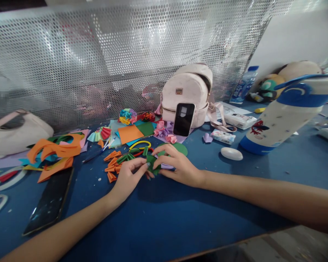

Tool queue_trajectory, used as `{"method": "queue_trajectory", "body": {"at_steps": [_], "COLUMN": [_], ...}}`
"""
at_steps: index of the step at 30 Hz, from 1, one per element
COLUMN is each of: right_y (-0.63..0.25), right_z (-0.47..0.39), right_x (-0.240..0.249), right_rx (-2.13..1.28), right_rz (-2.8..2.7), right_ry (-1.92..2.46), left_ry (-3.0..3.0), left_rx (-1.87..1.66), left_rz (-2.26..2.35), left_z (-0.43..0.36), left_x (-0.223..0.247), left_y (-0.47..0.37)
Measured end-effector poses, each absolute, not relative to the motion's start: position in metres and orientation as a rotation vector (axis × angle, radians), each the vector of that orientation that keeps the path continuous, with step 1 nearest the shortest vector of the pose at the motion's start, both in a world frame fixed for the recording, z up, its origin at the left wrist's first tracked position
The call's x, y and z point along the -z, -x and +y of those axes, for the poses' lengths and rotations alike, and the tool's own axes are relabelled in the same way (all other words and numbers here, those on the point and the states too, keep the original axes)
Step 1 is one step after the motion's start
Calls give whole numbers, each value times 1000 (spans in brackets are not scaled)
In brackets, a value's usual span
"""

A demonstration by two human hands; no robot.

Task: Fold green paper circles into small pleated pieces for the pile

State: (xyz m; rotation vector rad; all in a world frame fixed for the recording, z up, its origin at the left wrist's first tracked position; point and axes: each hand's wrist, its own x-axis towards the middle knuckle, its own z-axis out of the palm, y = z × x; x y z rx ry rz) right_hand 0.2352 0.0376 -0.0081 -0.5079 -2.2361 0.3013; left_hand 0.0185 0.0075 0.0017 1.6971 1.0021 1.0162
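Head view showed both grips closed on one small dark green paper piece (152, 163), held low over the middle of the blue bench (180, 218), a little nearer its far edge than its near one. The left hand (128, 177) pinched the piece's left side between thumb and fingertips, fingers pointing right; the right hand (177, 165) met it from the opposite side, thumb beneath and fingers arched over the top, so the piece lay directly between the two grips, touching both, and neither hand was clearly the nearer. Its long axis could not be told, since the fingers covered most of it. Something pale lilac showed just under the right fingers, too hidden to name. Both forearms ran in from the near edge, the left from the near left corner, the right lying long and low from the near right corner, wrists almost on the bench. Just beyond the grips lay a green paper disc (180, 148), and to the left of them a cluster of folded orange strips (112, 165) and green strips (127, 157). Farther left a dark phone (50, 200) lay flat. Toward the far edge stood a pale backpack (187, 96) with a second phone (183, 119) leaning on it, and toward the right edge a white and blue bottle (284, 116).
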Motion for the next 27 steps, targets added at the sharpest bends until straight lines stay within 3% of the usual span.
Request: {"method": "queue_trajectory", "body": {"at_steps": [9,27], "right_y": [-235,-235], "right_z": [39,38], "right_x": [6,8], "right_rx": [-548,-625], "right_rz": [-2122,-2160], "right_ry": [487,616], "left_ry": [-1860,-2105], "left_rx": [-962,-765], "left_rz": [1043,1076], "left_z": [5,-1], "left_x": [-5,-9], "left_y": [-21,-24]}}
